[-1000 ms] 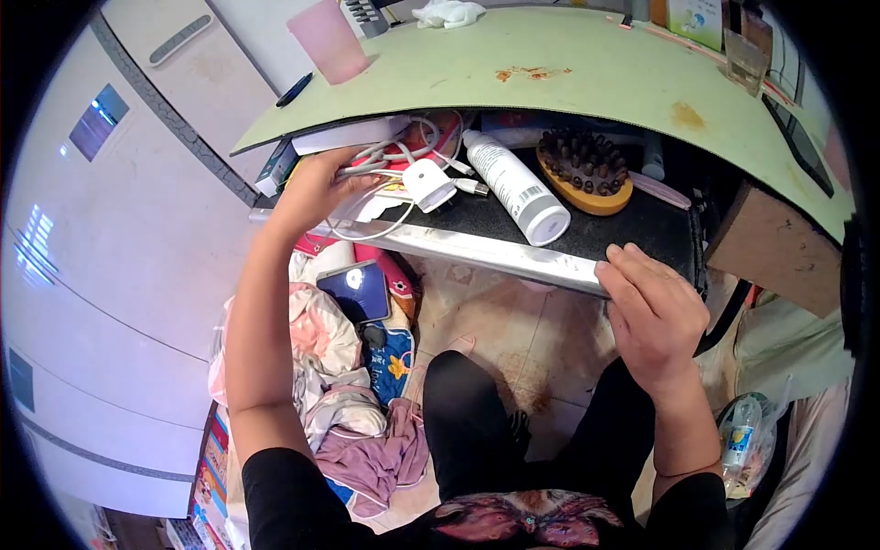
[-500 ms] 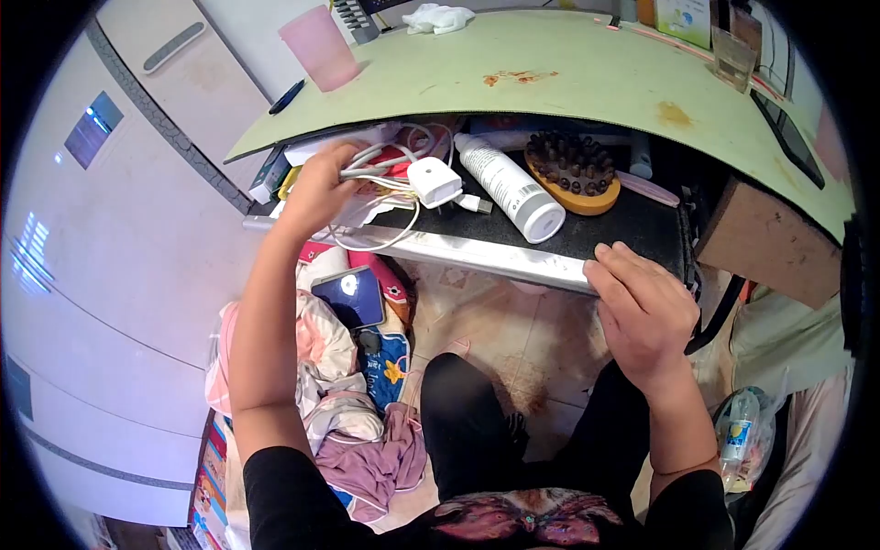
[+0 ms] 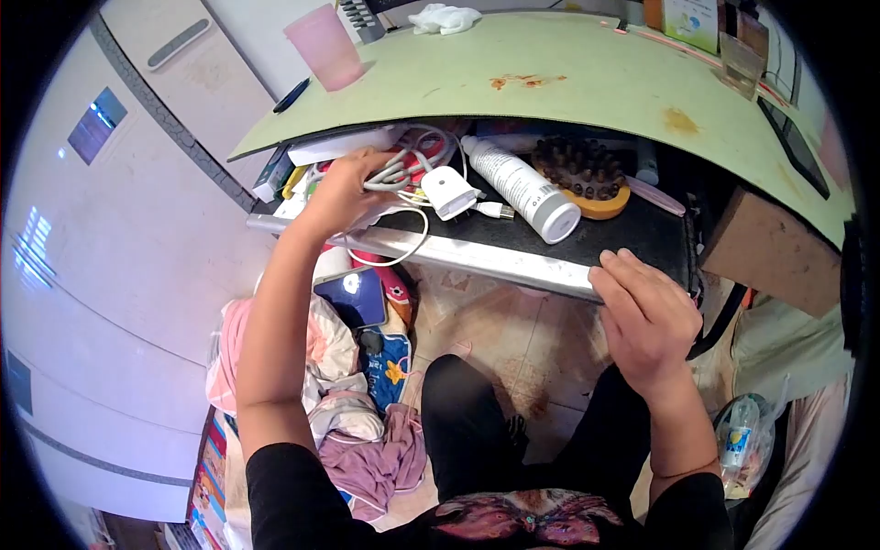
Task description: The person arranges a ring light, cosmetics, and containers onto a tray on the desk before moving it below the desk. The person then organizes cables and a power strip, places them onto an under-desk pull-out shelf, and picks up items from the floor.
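Observation:
A bundled white charging cable is gripped in my left hand, at the left part of the pulled-out drawer. From the bundle, a white charger plug and a USB end lie to the right of my fingers, and one loop droops over the drawer's front rim. My right hand holds the front rim near its right end, fingers over the top. Between my hands in the drawer are a white bottle lying on its side and a yellow brush with dark bristles.
Above the drawer, the green desktop bears a pink cup, a white crumpled tissue and a phone. Clothes lie on the floor at left. A plastic bottle in a bag stands at lower right.
My left hand and the cable bundle have shifted slightly right, with the plug moving along. My right hand stays on the drawer rim. The view has shifted a little.

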### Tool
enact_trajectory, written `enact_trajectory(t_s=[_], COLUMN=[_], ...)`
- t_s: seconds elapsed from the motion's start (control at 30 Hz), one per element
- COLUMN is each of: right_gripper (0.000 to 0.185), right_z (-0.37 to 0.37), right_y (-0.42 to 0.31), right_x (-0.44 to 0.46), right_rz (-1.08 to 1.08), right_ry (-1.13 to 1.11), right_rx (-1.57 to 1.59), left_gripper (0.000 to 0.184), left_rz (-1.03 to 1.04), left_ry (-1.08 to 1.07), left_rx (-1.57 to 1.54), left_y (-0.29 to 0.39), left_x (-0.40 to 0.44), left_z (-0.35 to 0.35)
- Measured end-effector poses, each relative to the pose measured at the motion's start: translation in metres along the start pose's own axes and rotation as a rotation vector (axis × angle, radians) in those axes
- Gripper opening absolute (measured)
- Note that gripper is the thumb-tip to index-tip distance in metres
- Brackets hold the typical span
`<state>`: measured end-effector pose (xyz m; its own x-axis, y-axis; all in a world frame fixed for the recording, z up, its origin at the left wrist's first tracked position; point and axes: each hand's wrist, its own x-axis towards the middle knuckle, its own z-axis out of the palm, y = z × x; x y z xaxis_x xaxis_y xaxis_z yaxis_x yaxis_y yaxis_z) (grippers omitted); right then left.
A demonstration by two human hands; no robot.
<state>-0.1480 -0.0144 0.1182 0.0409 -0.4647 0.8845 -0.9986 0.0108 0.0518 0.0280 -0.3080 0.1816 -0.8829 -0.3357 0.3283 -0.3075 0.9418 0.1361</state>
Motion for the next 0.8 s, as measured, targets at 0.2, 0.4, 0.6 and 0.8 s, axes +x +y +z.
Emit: enact_trajectory(t_s=[0.2, 0.4, 0.6, 0.8], right_gripper=[0.013, 0.014, 0.016, 0.016], right_z=[-0.001, -0.002, -0.003, -0.002], right_y=[0.001, 0.001, 0.003, 0.005], right_x=[0.000, 0.000, -0.001, -0.002], right_rz=[-0.011, 0.009, 0.006, -0.004], right_ry=[0.010, -0.004, -0.016, -0.011], right_rx=[0.001, 0.010, 0.036, 0.027], left_gripper=[0.057, 0.069, 0.053, 0.050], left_rz=[-0.134, -0.103, -0.401, -0.162], left_ry=[-0.207, -0.237, -0.489, -0.190], left_rx=[-0.107, 0.033, 0.351, 0.045], left_y=[0.003, 0.009, 0.029, 0.010], left_x=[0.022, 0.033, 0.051, 0.029], left_z=[-0.017, -0.021, -0.034, -0.020])
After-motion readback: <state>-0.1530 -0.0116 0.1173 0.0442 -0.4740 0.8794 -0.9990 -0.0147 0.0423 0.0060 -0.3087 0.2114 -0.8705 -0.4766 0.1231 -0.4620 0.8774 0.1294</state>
